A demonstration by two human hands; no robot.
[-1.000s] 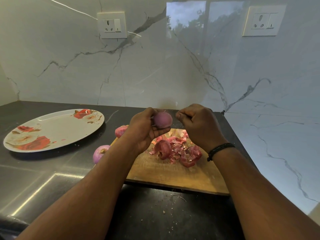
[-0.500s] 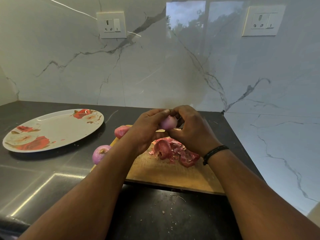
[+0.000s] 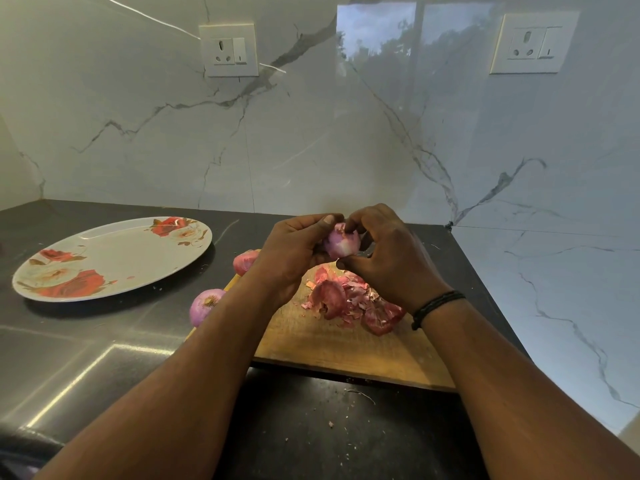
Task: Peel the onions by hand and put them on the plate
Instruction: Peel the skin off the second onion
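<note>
Both sets of fingers curled around onion (image 3: 341, 243), left hand (image 3: 294, 252) cupping, right hand (image 3: 391, 258) pinching at its top and base, held above wooden board (image 3: 346, 344). Heap of peels (image 3: 349, 301) directly below. Two more onions (image 3: 205, 305) at eight o'clock. Flowered plate (image 3: 114, 261) at nine o'clock, well apart.

both arms forward; left hand (image 3: 294, 252), right hand (image 3: 391, 258) curled, fingertips meeting.
</note>
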